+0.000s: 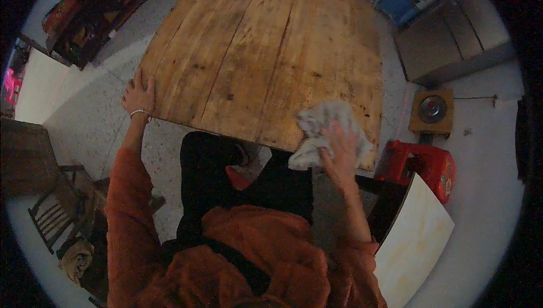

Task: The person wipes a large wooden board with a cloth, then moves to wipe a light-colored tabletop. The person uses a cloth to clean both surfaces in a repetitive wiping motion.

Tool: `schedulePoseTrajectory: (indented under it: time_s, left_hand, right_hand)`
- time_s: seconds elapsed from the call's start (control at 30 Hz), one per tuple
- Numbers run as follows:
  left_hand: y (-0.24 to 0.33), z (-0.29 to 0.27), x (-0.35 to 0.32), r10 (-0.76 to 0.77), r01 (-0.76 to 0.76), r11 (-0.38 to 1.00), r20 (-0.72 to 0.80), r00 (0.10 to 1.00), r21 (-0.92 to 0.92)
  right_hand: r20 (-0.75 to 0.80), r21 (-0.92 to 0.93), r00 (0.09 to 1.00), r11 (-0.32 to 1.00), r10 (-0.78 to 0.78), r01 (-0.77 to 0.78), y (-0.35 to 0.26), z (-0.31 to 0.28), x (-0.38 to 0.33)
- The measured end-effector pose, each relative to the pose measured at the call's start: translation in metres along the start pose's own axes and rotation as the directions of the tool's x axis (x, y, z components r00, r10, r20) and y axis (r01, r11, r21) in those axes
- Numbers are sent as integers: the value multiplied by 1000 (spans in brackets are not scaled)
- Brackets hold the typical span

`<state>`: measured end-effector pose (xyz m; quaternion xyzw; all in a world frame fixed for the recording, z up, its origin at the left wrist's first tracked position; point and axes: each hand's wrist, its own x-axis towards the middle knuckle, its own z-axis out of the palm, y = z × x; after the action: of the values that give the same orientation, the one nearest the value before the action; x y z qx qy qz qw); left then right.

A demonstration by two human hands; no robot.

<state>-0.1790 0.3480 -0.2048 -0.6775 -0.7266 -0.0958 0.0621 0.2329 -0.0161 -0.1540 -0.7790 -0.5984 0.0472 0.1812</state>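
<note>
A large wooden table [243, 53] of brown planks, with dark stains and knots, stretches out before me. At its near left corner rests my left hand [139, 96], fingers spread over the edge, a thin light band on the wrist. My right hand [340, 152] presses a greyish-white cloth [319, 121] onto the tabletop by the near right corner. The cloth is crumpled, and part of it hangs at the near edge. Some of my right fingers are slightly blurred against it.
A red plastic stool [418, 166] and a pale leaning board [416, 243] stand close on my right. Beyond are a yellow-brown box with a round metal centre [432, 109] and a grey cabinet [452, 39]. Left of me is a wooden chair [54, 215]; dark shelving [85, 31] lies far left.
</note>
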Motion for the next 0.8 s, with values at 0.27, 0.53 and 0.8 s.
schedulePoseTrajectory:
  time_s: [0.27, 0.53, 0.8]
  left_hand:
    - [13, -8, -3, -14, 14, 1000, 21, 1000, -4]
    - [11, -11, -6, -24, 23, 1000, 53, 998, 11]
    - [11, -3, -2, -4, 4, 1000, 9, 1000, 22]
  right_hand:
    - [-246, -221, 949, 941, 199, -255, 113, 20, 64]
    - [-131, -66, 990, 997, -45, 37, 15, 5, 10]
    - [-281, -376, 949, 893, 145, -248, 144, 27, 45]
